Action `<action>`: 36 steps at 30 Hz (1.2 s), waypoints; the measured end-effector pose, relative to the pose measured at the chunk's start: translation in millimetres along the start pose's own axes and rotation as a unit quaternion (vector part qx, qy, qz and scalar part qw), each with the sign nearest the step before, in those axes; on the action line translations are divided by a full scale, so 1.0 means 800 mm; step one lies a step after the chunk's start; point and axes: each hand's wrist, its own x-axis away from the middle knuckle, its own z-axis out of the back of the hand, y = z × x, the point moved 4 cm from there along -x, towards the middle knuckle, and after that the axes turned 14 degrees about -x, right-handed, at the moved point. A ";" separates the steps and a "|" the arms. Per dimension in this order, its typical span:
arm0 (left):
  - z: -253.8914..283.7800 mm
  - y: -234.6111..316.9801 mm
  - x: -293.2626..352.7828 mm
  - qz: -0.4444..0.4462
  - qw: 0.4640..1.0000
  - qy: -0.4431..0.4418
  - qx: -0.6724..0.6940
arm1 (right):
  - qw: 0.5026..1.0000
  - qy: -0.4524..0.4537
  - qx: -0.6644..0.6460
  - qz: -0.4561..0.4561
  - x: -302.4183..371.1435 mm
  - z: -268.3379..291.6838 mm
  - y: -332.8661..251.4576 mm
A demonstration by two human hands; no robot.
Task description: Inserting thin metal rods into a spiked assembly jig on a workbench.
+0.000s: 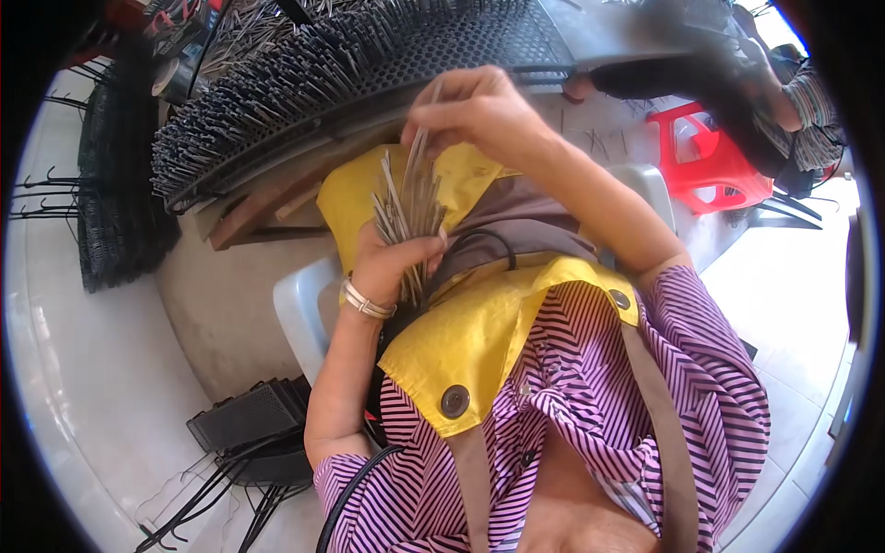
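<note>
In front of my lap my left hand (392, 263) is closed round a bundle of thin grey metal rods (401, 207), which fan out upward from the fist. Above it, my right hand (475, 109) has its fingers pinched on the upper end of some thin metal rods (424, 152). These are smeared by motion, so how many it grips is unclear; they stretch down towards the bundle. Past my hands stands a black perforated metal panel (461, 46). Rows of slim dark metal pieces (267, 106) stand densely over its left part.
Loose rods (253, 28) lie heaped behind the panel. Dark hooked racks (120, 175) are stacked at far left, and black perforated trays (249, 424) lie low on the left. A red plastic stool (705, 166) and another person's leg (664, 78) are at right. My yellow apron (489, 323) covers my lap.
</note>
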 end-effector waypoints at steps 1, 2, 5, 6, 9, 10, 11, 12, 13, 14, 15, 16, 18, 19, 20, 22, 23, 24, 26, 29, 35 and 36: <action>0.001 0.000 0.000 -0.001 1.000 0.001 0.001 | 1.000 -0.001 0.001 0.000 -0.003 0.005 -0.005; 0.001 0.000 0.000 -0.003 1.000 0.000 0.006 | 0.999 0.005 -0.043 0.015 -0.004 0.010 -0.012; 0.003 0.000 0.001 0.004 1.000 0.013 0.006 | 0.994 0.021 -0.097 0.043 -0.007 0.019 -0.028; 0.005 -0.002 0.001 0.014 1.000 0.026 0.001 | 0.992 0.031 -0.109 0.055 -0.009 0.023 -0.032; 0.013 -0.012 -0.002 0.024 0.998 0.043 0.025 | 0.986 0.056 -0.124 0.091 -0.018 0.043 -0.036; 0.012 -0.011 -0.003 0.023 0.999 0.043 0.024 | 0.983 0.073 -0.126 0.115 -0.020 0.049 -0.038; 0.015 -0.008 -0.003 0.015 0.996 0.081 0.046 | 0.983 0.072 -0.117 0.118 -0.020 0.052 -0.038; 0.018 -0.007 -0.003 0.007 0.991 0.118 0.069 | 0.983 0.073 -0.117 0.119 -0.019 0.051 -0.038; 0.028 -0.009 -0.005 0.025 0.989 0.136 0.044 | 0.987 0.082 -0.093 0.102 -0.016 0.047 -0.036; 0.028 -0.009 -0.005 0.026 0.989 0.137 0.045 | 0.990 0.091 -0.069 0.086 -0.012 0.044 -0.034; 0.029 -0.003 -0.004 -0.018 0.986 0.157 0.060 | 0.990 0.091 -0.069 0.084 -0.010 0.040 -0.030; 0.031 0.004 -0.002 -0.062 0.979 0.178 0.075 | 0.993 0.088 -0.058 0.045 -0.008 0.033 -0.022; 0.033 -0.002 -0.002 -0.063 0.981 0.167 0.078 | 0.995 0.083 -0.047 0.002 -0.002 0.020 -0.006; 0.033 -0.004 -0.003 -0.060 0.984 0.158 0.062 | 0.997 0.073 -0.038 -0.008 0.000 0.012 0.002; 0.032 -0.005 -0.003 -0.056 0.986 0.150 0.045 | 0.997 0.064 -0.029 -0.019 0.002 0.008 0.010; 0.028 -0.003 -0.003 -0.034 0.990 0.134 0.032 | 0.998 0.045 -0.029 -0.037 0.002 0.003 0.020; 0.025 -0.002 -0.002 -0.029 0.991 0.126 0.015 | 0.998 0.041 -0.017 -0.037 0.003 0.001 0.021; 0.023 -0.001 -0.002 -0.024 0.993 0.119 -0.001 | 0.999 0.037 -0.005 -0.037 0.003 -0.001 0.022; 0.021 0.002 -0.003 -0.026 0.992 0.123 -0.003 | 0.999 0.043 -0.003 -0.032 0.004 -0.001 0.020; 0.023 0.002 -0.002 -0.021 0.987 0.159 0.005 | 0.998 0.059 0.019 -0.030 0.008 -0.002 0.015; 0.025 0.002 -0.002 -0.009 0.982 0.188 0.002 | 0.993 0.095 0.063 -0.024 0.010 0.007 0.010; 0.025 0.001 -0.003 -0.004 0.982 0.187 0.001 | 0.992 0.110 0.053 -0.020 0.010 0.011 0.007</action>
